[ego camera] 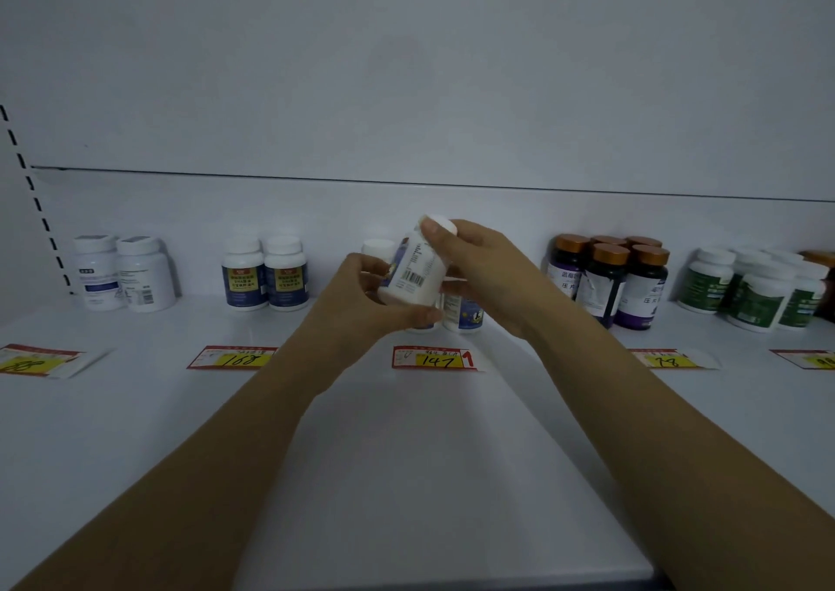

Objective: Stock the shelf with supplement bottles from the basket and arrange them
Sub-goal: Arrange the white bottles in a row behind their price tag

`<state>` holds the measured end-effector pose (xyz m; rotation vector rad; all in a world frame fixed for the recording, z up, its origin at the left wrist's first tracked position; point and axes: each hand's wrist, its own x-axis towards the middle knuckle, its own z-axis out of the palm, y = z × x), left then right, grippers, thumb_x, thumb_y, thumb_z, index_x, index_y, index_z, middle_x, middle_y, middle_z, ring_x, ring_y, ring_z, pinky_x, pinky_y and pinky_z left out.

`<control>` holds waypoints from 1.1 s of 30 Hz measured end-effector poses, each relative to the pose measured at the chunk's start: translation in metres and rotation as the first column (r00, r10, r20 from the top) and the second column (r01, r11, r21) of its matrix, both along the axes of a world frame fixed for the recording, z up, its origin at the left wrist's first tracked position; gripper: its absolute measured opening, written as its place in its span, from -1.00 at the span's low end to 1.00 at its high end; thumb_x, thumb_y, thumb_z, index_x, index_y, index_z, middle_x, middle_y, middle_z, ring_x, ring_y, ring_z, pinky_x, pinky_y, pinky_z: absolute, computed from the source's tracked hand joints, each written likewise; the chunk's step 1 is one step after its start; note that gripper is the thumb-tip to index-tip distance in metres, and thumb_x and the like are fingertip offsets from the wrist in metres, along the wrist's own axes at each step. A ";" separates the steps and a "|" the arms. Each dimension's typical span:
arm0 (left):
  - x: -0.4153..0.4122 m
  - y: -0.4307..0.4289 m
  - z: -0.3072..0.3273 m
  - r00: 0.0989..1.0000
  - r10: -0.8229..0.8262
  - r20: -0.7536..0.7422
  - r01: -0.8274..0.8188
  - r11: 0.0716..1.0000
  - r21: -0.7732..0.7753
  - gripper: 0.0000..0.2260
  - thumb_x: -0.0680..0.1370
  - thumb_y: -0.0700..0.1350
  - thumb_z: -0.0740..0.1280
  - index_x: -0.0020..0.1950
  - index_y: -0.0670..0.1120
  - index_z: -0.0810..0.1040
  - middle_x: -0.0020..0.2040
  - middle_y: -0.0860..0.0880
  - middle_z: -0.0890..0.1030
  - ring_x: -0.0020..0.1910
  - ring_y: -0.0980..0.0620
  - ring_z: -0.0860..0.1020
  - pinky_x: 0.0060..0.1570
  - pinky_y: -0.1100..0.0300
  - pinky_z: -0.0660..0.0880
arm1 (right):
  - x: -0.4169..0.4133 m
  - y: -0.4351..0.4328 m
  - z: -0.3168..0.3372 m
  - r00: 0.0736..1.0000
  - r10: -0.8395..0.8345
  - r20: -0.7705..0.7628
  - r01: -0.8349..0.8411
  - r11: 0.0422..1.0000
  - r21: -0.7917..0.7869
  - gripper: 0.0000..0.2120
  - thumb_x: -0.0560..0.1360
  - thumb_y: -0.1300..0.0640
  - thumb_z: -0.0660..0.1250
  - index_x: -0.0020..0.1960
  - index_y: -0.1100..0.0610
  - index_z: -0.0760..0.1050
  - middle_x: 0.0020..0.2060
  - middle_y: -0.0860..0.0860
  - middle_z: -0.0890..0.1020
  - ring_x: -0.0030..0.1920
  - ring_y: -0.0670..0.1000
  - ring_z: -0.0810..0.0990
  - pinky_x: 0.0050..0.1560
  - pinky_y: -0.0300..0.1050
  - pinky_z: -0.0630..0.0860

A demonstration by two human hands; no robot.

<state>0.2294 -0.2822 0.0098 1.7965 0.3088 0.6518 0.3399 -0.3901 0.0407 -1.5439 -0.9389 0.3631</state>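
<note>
Both hands hold one white supplement bottle [413, 269] with a white cap, tilted with its barcode side facing me, above the middle of the white shelf [406, 432]. My left hand [361, 301] grips its base and lower body. My right hand [479, 265] grips the cap and upper part. Behind my hands stand similar white bottles [465, 315] with blue labels, partly hidden, above the price tag marked 147 [433, 358]. The basket is out of sight.
Along the back of the shelf stand two plain white bottles [124, 272], two blue-and-yellow labelled bottles [266, 273], several dark bottles with copper caps [619, 276] and several green-labelled bottles [754, 290]. Price tags lie in front of each group.
</note>
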 end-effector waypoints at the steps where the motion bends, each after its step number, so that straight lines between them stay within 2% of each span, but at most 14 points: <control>1: 0.000 0.000 0.000 1.000 0.007 0.002 -0.007 1.000 0.010 -0.46 0.30 -0.15 0.56 0.16 -0.06 0.36 0.04 0.01 0.56 -0.01 0.08 0.59 -0.07 0.26 0.55 | 0.001 0.000 0.000 1.000 0.001 -0.019 0.000 1.000 0.005 -0.63 0.56 -0.08 0.24 0.26 0.09 0.49 0.04 0.03 0.65 0.03 0.00 0.65 -0.02 -0.16 0.61; 4: -0.001 0.001 0.000 0.996 -0.075 -0.042 0.075 0.997 0.003 -0.61 0.35 -0.10 0.51 0.08 0.05 0.42 0.01 0.07 0.60 -0.03 0.15 0.60 -0.07 0.29 0.56 | 0.005 -0.004 0.004 0.980 0.071 -0.187 -0.053 0.994 0.099 -0.65 0.59 0.08 0.23 0.36 0.08 0.42 0.06 0.02 0.64 0.00 0.02 0.65 -0.03 -0.13 0.60; 7: -0.003 0.002 0.001 0.979 -0.202 -0.023 0.196 0.968 -0.159 -0.66 0.39 -0.16 0.46 0.13 -0.05 0.52 0.04 -0.05 0.66 0.00 0.02 0.65 0.09 0.12 0.57 | 0.008 -0.006 0.006 0.949 0.162 -0.271 -0.114 0.976 0.186 -0.65 0.60 0.21 0.19 0.38 0.16 0.39 0.05 0.06 0.64 -0.01 0.04 0.65 0.00 -0.10 0.61; 8: -0.003 0.002 0.001 0.977 -0.212 -0.006 0.207 0.959 -0.192 -0.65 0.38 -0.19 0.46 0.14 -0.08 0.52 0.04 -0.07 0.66 -0.01 0.01 0.66 0.09 0.11 0.57 | 0.008 -0.006 0.006 0.945 0.179 -0.275 -0.129 0.973 0.192 -0.65 0.60 0.22 0.18 0.39 0.18 0.38 0.10 0.08 0.62 0.04 0.05 0.63 0.06 -0.08 0.59; 10: -0.001 0.004 -0.001 0.985 -0.173 -0.006 0.171 0.977 -0.131 -0.66 0.36 -0.20 0.49 0.08 -0.01 0.52 0.01 -0.01 0.66 -0.07 0.10 0.66 -0.04 0.22 0.59 | 0.010 -0.005 0.005 0.945 0.189 -0.267 -0.143 0.973 0.181 -0.60 0.60 0.20 0.19 0.43 0.17 0.32 0.23 0.10 0.56 0.19 0.08 0.58 0.21 -0.02 0.52; 13: 0.000 0.003 -0.002 0.994 -0.105 0.020 0.105 0.994 -0.031 -0.64 0.34 -0.19 0.53 -0.04 0.11 0.45 -0.11 0.18 0.61 -0.22 0.30 0.61 -0.29 0.44 0.51 | 0.007 -0.003 0.003 0.973 0.168 -0.159 -0.155 0.984 0.091 -0.62 0.59 0.10 0.23 0.38 0.14 0.39 0.17 0.08 0.61 0.15 0.06 0.60 0.20 -0.03 0.53; 17: 0.000 0.002 -0.002 0.990 -0.136 0.035 0.136 0.991 0.012 -0.67 0.38 -0.21 0.49 -0.09 0.15 0.46 -0.17 0.25 0.58 -0.30 0.42 0.56 -0.38 0.54 0.44 | 0.005 -0.004 0.002 0.985 0.157 -0.068 -0.151 0.985 0.084 -0.75 0.56 0.13 0.28 0.19 0.18 0.54 0.03 0.12 0.68 0.03 0.08 0.67 0.11 -0.02 0.58; 20: -0.001 0.006 -0.003 0.986 -0.163 0.046 0.163 0.987 0.007 -0.67 0.40 -0.25 0.47 0.02 0.09 0.50 -0.04 0.19 0.61 -0.20 0.40 0.59 -0.28 0.51 0.49 | 0.005 -0.007 0.004 0.989 0.141 -0.034 -0.137 0.985 0.107 -0.77 0.52 0.18 0.32 0.17 0.16 0.54 0.02 0.08 0.68 0.02 0.05 0.67 0.12 -0.05 0.58; 23: -0.001 0.011 -0.005 0.989 -0.125 0.082 0.125 0.992 0.013 -0.54 0.36 -0.34 0.48 0.18 -0.03 0.47 0.12 0.04 0.61 0.03 0.16 0.61 -0.03 0.28 0.57 | 0.002 -0.008 0.004 0.989 0.103 0.102 -0.111 0.991 0.077 -0.67 0.45 0.22 0.41 0.21 0.10 0.52 0.08 0.02 0.66 0.11 0.00 0.63 0.17 -0.03 0.54; 25: 0.000 0.015 -0.007 0.989 -0.099 0.110 0.093 0.994 0.059 -0.50 0.35 -0.38 0.47 0.20 -0.04 0.45 0.13 0.02 0.60 0.09 0.07 0.59 0.04 0.20 0.56 | -0.003 -0.008 0.004 0.976 0.107 0.189 -0.121 0.990 0.066 -0.61 0.39 0.27 0.47 0.17 0.06 0.51 0.12 -0.02 0.63 0.16 -0.04 0.59 0.20 -0.02 0.53; 30: 0.000 0.020 -0.010 0.984 -0.062 0.168 0.031 0.983 0.181 -0.47 0.34 -0.40 0.47 0.16 0.01 0.40 0.03 0.14 0.57 0.05 0.13 0.56 -0.03 0.34 0.54 | -0.012 -0.006 0.001 0.947 0.171 0.273 -0.182 0.983 0.015 -0.54 0.31 0.38 0.51 0.07 0.02 0.45 0.12 -0.03 0.60 0.19 -0.11 0.55 0.21 -0.16 0.52; 33: 0.000 0.021 -0.010 0.981 -0.055 0.186 0.020 0.983 0.185 -0.46 0.33 -0.41 0.47 0.18 -0.01 0.40 0.03 0.15 0.57 0.05 0.15 0.55 -0.01 0.37 0.53 | -0.014 -0.005 0.000 0.935 0.185 0.303 -0.192 0.981 -0.006 -0.52 0.30 0.39 0.51 0.06 0.00 0.43 0.11 -0.04 0.59 0.19 -0.11 0.54 0.23 -0.17 0.51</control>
